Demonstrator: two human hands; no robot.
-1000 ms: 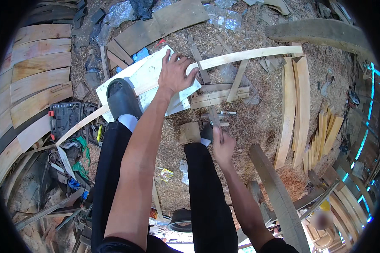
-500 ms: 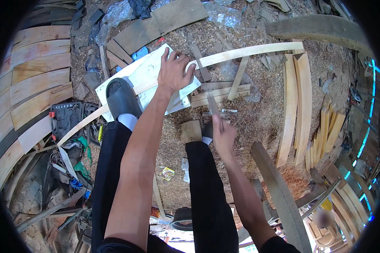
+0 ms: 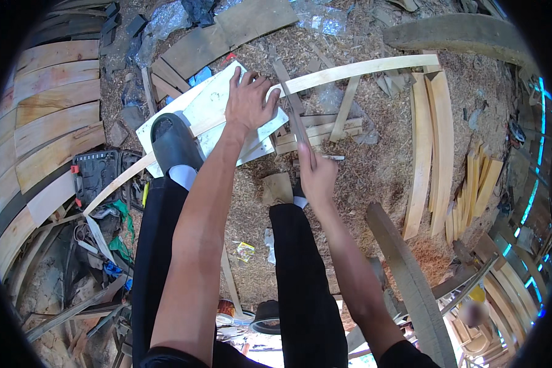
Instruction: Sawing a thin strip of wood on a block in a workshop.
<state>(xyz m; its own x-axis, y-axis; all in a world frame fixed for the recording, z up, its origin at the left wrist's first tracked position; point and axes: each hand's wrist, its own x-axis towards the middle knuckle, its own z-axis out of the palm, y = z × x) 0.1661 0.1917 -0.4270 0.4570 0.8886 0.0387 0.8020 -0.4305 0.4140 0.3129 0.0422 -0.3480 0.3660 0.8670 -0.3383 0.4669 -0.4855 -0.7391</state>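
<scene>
A long pale wooden strip (image 3: 362, 67) with a slight curve runs across the ground and over a white board (image 3: 218, 98). My left hand (image 3: 248, 104) presses down on the strip over the board, fingers spread and thumb along its near edge. My left foot in a dark clog (image 3: 173, 141) also rests on the strip. In my right hand (image 3: 318, 178) is a thin, straight-bladed tool, apparently a handsaw (image 3: 299, 126) seen nearly edge-on. Its far end reaches the strip just right of my left thumb; whether it cuts into the wood cannot be made out.
Long planks (image 3: 438, 147) and shorter offcuts (image 3: 481, 184) lie at the right. A curved timber (image 3: 411, 276) rises near my right forearm. Stacked boards (image 3: 58, 113) and an open black tool case (image 3: 95, 175) are at the left. Wood shavings cover the ground.
My right hand has pushed the handsaw forward and slightly left, bringing its blade up to the strip. My left hand keeps its place on the strip.
</scene>
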